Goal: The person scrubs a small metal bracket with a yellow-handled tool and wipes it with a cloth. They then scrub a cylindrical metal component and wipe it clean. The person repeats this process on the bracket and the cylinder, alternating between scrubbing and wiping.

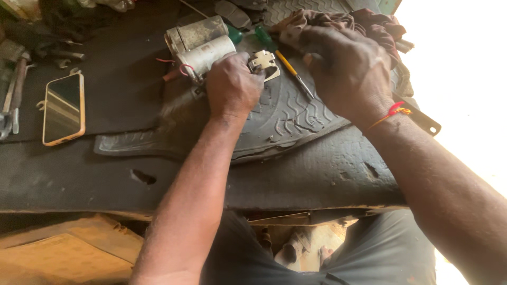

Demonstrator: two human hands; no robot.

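My left hand (232, 84) is closed on a small flat metal bracket (262, 60), holding it just above a ribbed black rubber mat (285, 119). A grey cylindrical motor (199, 45) with red wires lies right behind that hand. My right hand (348, 66) reaches over the mat, fingers curled down onto a brown rag (327, 21); what it grips is hidden. A yellow-handled screwdriver (291, 68) lies on the mat between the two hands. A red thread is tied around my right wrist.
A phone in a tan case (63, 108) lies screen-up at the left. Metal spanners (13, 100) sit at the far left edge. Green-handled tools (262, 36) lie behind the bracket. The dark bench (317, 174) ends near my legs.
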